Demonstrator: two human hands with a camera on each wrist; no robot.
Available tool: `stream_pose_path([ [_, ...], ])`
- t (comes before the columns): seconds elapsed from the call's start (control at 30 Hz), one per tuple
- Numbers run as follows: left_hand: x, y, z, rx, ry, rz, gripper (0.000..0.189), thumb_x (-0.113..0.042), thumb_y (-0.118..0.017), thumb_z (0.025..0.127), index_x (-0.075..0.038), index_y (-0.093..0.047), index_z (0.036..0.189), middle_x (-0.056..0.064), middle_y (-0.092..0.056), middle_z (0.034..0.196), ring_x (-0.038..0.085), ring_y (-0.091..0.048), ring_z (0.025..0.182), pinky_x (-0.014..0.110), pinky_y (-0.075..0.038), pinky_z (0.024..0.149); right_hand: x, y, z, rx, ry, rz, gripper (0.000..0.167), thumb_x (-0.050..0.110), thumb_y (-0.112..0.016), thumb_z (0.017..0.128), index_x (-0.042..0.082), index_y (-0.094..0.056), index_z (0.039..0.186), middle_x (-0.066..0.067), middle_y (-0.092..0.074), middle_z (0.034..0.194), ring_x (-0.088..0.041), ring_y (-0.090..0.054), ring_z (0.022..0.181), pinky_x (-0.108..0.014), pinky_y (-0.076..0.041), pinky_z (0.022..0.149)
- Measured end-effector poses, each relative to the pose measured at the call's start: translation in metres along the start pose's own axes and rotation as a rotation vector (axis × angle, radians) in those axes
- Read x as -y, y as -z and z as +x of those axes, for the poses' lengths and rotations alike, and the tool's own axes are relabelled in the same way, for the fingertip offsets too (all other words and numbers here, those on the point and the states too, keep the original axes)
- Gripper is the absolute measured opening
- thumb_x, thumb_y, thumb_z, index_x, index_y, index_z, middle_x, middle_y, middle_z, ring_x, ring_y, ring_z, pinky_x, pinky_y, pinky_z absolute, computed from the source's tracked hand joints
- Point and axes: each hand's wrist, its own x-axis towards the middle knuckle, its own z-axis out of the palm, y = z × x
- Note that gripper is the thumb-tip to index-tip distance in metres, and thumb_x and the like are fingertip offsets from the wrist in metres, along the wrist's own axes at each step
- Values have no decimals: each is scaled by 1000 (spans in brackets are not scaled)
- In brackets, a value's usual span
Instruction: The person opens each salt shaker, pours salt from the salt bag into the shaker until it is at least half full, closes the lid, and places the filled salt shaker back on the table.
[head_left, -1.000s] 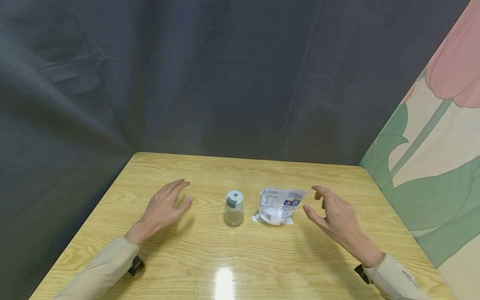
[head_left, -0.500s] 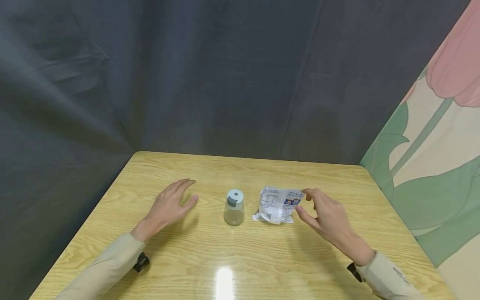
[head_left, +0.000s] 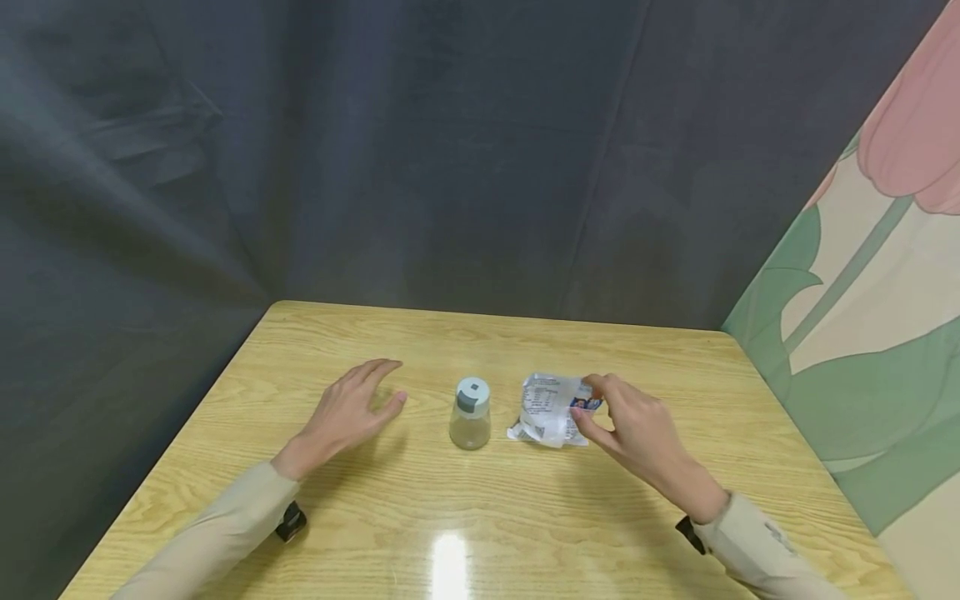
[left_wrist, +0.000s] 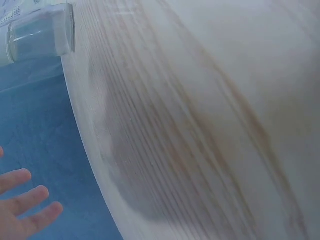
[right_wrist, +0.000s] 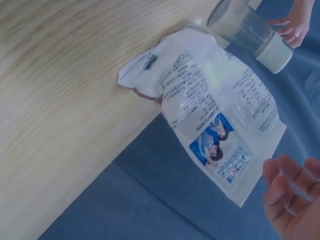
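Observation:
A white printed plastic packet [head_left: 546,410] stands on the table, right of a clear glass bottle [head_left: 470,421] with a pale blue-and-grey lid. My right hand [head_left: 637,429] reaches over the packet's upper right corner, thumb and forefinger apart on either side of it in the head view. In the right wrist view its bent fingers [right_wrist: 295,187] lie right at the packet's edge without pinching it. My left hand [head_left: 347,412] hovers to the left of the bottle, fingers spread and holding nothing. In the left wrist view the bottle [left_wrist: 42,32] shows at the upper left.
The light wood table [head_left: 360,508] carries the packet and bottle near its middle. A dark cloth [head_left: 450,167] hangs behind and to the left. On the right is a wall with painted flowers [head_left: 862,333]. A black wrist device [head_left: 291,522] sits below the left sleeve.
My right hand has moved left, from beside the packet to over its upper right corner. The left hand has drifted right toward the bottle. Packet and bottle stay where they were.

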Motion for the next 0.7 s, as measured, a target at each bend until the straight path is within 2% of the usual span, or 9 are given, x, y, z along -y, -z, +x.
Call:
stream_pose_path([
  [0.2,-3,-1,1,4,2,-20,60,-53,-52,99,-14,-49,144,13,-52,142,39,-52,125,61,-48,97,5,-5,5,7,11,10,56,54,-43,102,1,-60,111,-8,-66,81,-16,-59,57,-19,-37,37],
  [0.47,-7,-4,2,32,37,-42,71,-61,-51,96,-10,-46,145,14,-50,144,40,-51,126,61,-49,96,13,-13,14,14,29,20,56,54,-42,102,2,-61,112,-7,-64,81,-13,-54,56,-22,-41,40],
  [0.7,-10,-9,3,66,68,-63,81,-66,-51,94,-9,-38,150,16,-45,148,41,-47,130,64,-44,100,22,-25,17,31,48,40,57,55,-43,102,2,-62,113,-6,-65,87,-9,-45,53,-17,-33,38],
])
